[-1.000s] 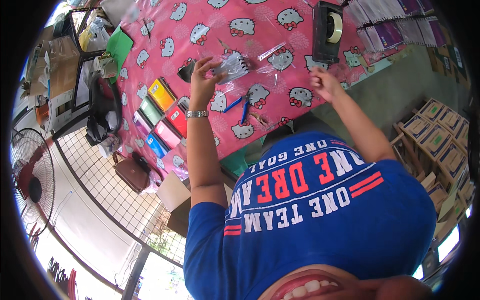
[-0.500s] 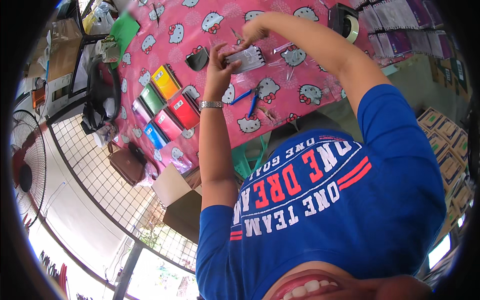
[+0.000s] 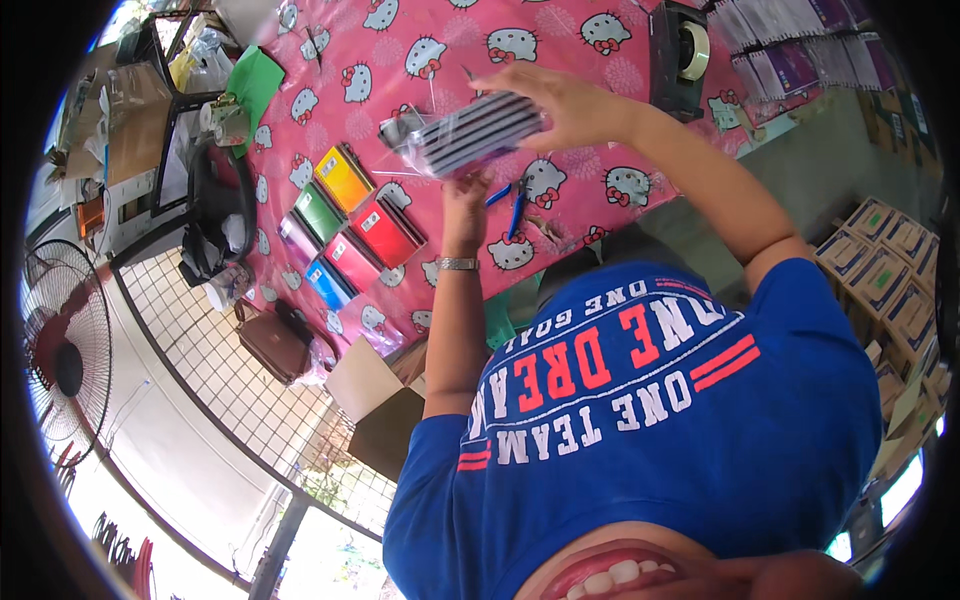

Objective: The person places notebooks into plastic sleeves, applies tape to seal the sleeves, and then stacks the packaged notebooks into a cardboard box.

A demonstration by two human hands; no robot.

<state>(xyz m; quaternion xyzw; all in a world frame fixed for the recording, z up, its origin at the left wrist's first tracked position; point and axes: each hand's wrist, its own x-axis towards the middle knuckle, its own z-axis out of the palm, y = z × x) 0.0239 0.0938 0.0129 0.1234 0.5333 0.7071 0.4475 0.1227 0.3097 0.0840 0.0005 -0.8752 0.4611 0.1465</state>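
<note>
Over the pink table, a stack of small notebooks in clear plastic [image 3: 480, 138] is held tilted between my two hands, its side showing dark and pale bands. My right hand [image 3: 560, 105] grips it from the far right, fingers curled over the upper edge. From below, my left hand [image 3: 466, 205], with a metal band on the wrist, supports the near edge; its fingers are partly hidden under the stack. Blue-handled pliers [image 3: 516, 212] lie just right of my left hand. Left of the stack, a dark grey object [image 3: 400, 127] is partly covered by the plastic.
Colourful spiral notebooks [image 3: 352, 245] lie in rows on the left of the pink patterned tablecloth [image 3: 560, 20]. A black tape dispenser [image 3: 680, 75] stands at the far right, beside purple-covered notebooks [image 3: 800, 65]. A brown bag [image 3: 272, 345] and a fan [image 3: 66, 345] are at left.
The stack has been lifted and turned from lying flat, so its banded side now shows. My right hand has come down onto it, and my left hand has moved beneath its near edge.
</note>
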